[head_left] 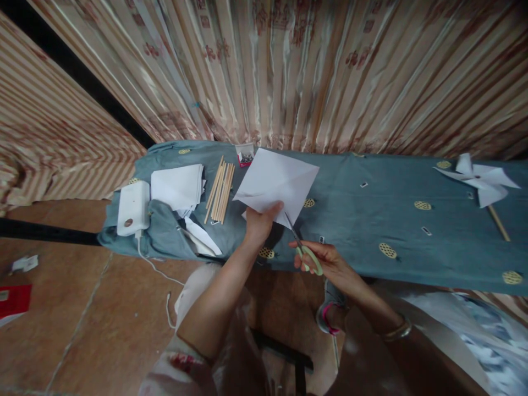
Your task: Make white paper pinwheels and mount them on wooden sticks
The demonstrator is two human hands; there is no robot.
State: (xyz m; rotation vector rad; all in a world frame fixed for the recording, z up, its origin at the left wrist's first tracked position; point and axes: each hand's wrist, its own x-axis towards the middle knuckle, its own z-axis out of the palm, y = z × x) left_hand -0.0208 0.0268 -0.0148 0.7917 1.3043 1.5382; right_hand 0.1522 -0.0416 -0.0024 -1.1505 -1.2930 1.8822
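Note:
My left hand pinches the lower edge of a white square paper sheet, holding it up over the blue-grey cloth-covered table. Green-handled scissors sit in my right hand, fingers through the loops. Their blades point up and touch the sheet's lower right edge.
A stack of white paper and a bundle of wooden sticks lie at the table's left, beside a white power bank with a cable. A small box of pins sits at the back. A finished paper pinwheel lies far right. Striped curtains hang behind.

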